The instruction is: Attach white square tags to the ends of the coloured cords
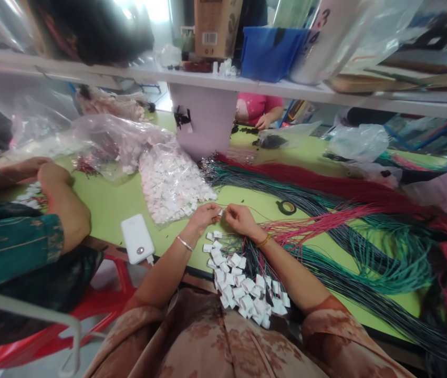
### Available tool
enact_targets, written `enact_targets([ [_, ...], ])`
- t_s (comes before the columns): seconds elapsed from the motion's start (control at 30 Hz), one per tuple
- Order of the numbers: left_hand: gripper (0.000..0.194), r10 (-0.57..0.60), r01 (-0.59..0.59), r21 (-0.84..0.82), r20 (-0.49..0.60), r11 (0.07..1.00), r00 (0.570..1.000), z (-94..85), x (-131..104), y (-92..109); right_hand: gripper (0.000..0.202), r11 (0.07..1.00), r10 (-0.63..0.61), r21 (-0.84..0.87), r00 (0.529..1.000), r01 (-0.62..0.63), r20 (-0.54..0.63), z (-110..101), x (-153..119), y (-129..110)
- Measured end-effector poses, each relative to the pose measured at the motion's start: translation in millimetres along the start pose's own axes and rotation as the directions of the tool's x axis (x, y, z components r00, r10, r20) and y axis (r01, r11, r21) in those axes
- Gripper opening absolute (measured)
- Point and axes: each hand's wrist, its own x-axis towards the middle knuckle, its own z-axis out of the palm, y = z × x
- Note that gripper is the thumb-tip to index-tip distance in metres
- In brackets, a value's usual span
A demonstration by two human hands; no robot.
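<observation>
My left hand (206,215) is closed on a small white connector (220,212) above the green table. Close on its right, my right hand (240,218) has its fingers pinched together by a thin wire; what lies between the fingertips is too small to make out. Below both hands, a pile of white connectors (242,286) with wires attached rests at the table's front edge. Behind my left hand lies a clear bag of white connectors (168,181). Red wires (318,223) and green wires (388,273) spread out to the right.
A white power bank (137,239) lies left of my arms. Black tape (287,207) sits behind my right wrist. Another person's arm (65,197) rests at the left; a person in pink (260,107) sits across. A shelf (128,79) with a blue bin (272,52) spans the back.
</observation>
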Motion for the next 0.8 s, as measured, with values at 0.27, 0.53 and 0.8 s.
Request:
enact_targets([
  [0.27, 0.01, 0.026, -0.267, 0.594, 0.382, 0.758, 0.924, -3.6, -15, 7, 0.039, 0.956, 0.096, 0.276, 0.995, -0.103, 0.04, -22, 7, 12],
  [0.53, 0.017, 0.158, -0.469, 0.647, 0.479, 0.601, 0.864, -4.0, -19, 13, 0.021, 0.981, 0.134, 0.101, 0.954, -0.166, 0.267, -40, -3, 25],
  [0.8, 0.021, 0.001, -0.502, 0.662, 0.604, 0.556, 0.797, -2.7, -22, 11, 0.024, 0.868, 0.221, 0.407, 0.955, -0.285, 0.197, -26, 16, 1],
])
